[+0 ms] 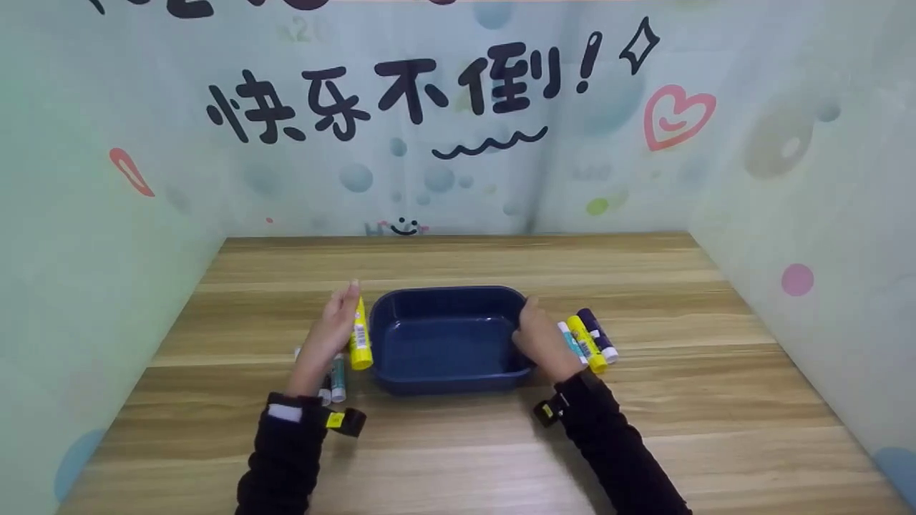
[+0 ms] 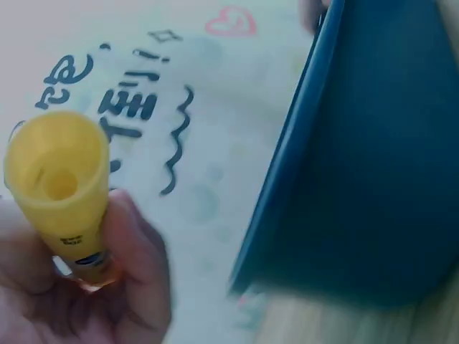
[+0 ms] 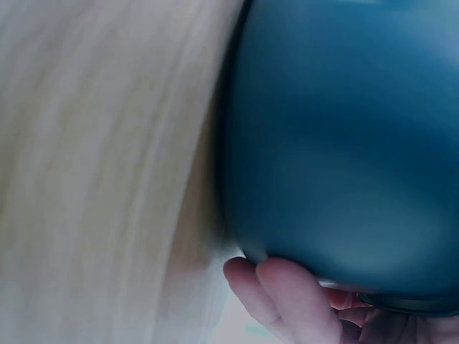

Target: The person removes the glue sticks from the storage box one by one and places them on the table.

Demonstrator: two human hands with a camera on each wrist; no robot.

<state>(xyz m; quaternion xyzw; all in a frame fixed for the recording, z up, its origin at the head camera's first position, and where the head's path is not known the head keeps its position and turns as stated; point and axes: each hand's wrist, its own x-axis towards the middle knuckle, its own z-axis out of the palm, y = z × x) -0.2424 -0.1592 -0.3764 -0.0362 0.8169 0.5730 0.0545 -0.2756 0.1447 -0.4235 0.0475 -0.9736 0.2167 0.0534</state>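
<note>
My left hand [image 1: 334, 325] holds a yellow glue stick [image 1: 360, 336] just left of a dark blue rectangular basin [image 1: 447, 386]. In the left wrist view the yellow tube [image 2: 68, 179] sits between thumb and fingers, its hollow end toward the camera. With its fingers curled over the rim, my right hand [image 1: 542, 340] grips the basin's right end. The right wrist view shows fingertips [image 3: 294, 294] against the outer wall of the basin [image 3: 344, 158]. Nothing lies inside the basin in the head view.
Right of the right hand lie a yellow glue stick [image 1: 587, 343], a dark purple one [image 1: 597, 335] and a teal-and-white one [image 1: 570, 342]. Several more, including a teal stick [image 1: 338, 379], lie partly hidden by the left forearm. A printed curtain [image 1: 458, 193] stands behind the wooden table [image 1: 458, 261].
</note>
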